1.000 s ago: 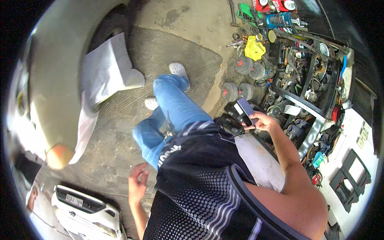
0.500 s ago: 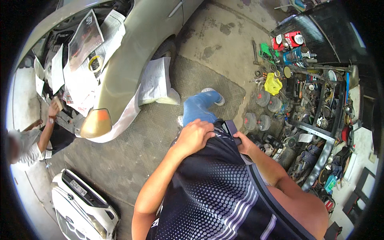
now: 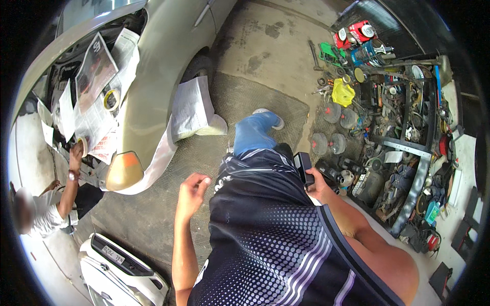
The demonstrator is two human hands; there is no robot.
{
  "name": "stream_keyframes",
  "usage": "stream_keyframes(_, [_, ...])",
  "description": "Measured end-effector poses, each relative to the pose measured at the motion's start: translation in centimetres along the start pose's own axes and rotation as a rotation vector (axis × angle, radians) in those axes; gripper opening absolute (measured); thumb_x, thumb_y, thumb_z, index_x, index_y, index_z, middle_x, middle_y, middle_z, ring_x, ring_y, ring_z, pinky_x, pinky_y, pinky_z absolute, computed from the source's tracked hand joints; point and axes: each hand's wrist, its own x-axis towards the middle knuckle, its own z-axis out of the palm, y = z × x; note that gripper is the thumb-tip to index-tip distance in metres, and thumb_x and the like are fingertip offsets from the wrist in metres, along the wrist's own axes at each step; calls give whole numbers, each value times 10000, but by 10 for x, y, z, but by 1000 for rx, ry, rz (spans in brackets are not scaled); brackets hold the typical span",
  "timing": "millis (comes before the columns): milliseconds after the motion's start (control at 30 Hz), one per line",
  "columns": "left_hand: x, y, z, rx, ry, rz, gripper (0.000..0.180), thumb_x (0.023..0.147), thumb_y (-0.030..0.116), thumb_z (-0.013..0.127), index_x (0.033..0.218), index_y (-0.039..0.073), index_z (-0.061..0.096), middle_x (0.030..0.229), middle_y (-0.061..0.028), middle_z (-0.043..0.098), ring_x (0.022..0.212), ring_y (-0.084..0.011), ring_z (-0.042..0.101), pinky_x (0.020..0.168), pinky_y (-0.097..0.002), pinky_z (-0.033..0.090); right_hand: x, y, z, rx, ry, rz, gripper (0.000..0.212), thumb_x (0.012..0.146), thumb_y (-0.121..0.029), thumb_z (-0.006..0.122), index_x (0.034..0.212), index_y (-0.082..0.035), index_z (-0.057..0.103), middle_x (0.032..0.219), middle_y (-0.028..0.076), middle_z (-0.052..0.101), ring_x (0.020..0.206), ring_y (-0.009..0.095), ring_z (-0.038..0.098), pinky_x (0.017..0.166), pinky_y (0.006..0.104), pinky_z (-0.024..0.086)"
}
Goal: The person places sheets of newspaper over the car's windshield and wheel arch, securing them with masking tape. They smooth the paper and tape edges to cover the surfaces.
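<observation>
My left hand (image 3: 192,195) hovers beside the dark patterned shirt (image 3: 255,204) I wear, apart from it. Its fingers are loosely curled together, with nothing visible in them. At my right hip, my right hand (image 3: 319,186) grips a dark rectangular box-shaped object (image 3: 304,166), thumb along its side. What kind of object it is cannot be made out. Below the shirt show blue trousers (image 3: 250,133) and a light shoe (image 3: 278,121).
At left stands a gold-beige car (image 3: 158,61) with newspaper sheets (image 3: 97,66), a roll of tape (image 3: 111,100) and a co-worker's hand (image 3: 75,155) at its front. A white car tailgate (image 3: 122,273) lies lower left. Tools and parts crowd a metal rack (image 3: 408,148) at right.
My left hand has let go of the shirt front and moved left. The right hand still holds the dark box-shaped object. The co-worker's hand has shifted slightly along the car's front.
</observation>
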Motion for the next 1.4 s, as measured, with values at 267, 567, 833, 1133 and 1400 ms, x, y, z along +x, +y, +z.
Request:
stream_keyframes(267, [41, -41, 63, -101, -118, 27, 477, 1034, 307, 662, 1404, 15, 593, 1176, -130, 679, 1102, -261, 656, 948, -371, 525, -1, 32, -16, 153, -134, 100, 629, 869, -538, 657, 1237, -29, 680, 1225, 201, 716, 1101, 389, 682, 1070, 527, 504])
stream_keyframes(567, [50, -26, 60, -192, -172, -119, 396, 1016, 256, 690, 1319, 7, 638, 1167, -124, 685, 1087, -184, 643, 930, -331, 511, 8, -1, -40, 368, -273, -52, 697, 839, -663, 636, 1243, -99, 708, 1252, 150, 725, 1154, 358, 662, 1063, 553, 476])
stream_keyframes(833, [201, 112, 122, 187, -349, 556, 417, 1027, 297, 647, 1389, 89, 634, 1399, -173, 582, 1324, -336, 523, 1108, -409, 438, 21, -103, -21, 258, -177, 48, 631, 862, -646, 627, 1230, -141, 716, 1228, 139, 729, 1109, 337, 689, 1055, 546, 488])
stream_keyframes(1133, [196, 184, 83, 309, -225, 324, 137, 963, 165, 683, 1015, 39, 685, 936, -197, 703, 895, -437, 673, 769, -492, 540, -67, -278, 58, 64, -61, -53, 654, 851, -615, 648, 1271, -115, 681, 1244, 124, 718, 1186, 317, 647, 1057, 544, 472])
stream_keyframes(1400, [266, 238, 112, 157, -215, 563, 230, 985, 140, 652, 1168, 12, 707, 1127, -175, 716, 1147, -374, 647, 994, -457, 509, -27, -353, 139, -307, -215, -38, 569, 869, -541, 655, 1261, -129, 673, 1221, 74, 692, 1141, 272, 628, 1043, 483, 473])
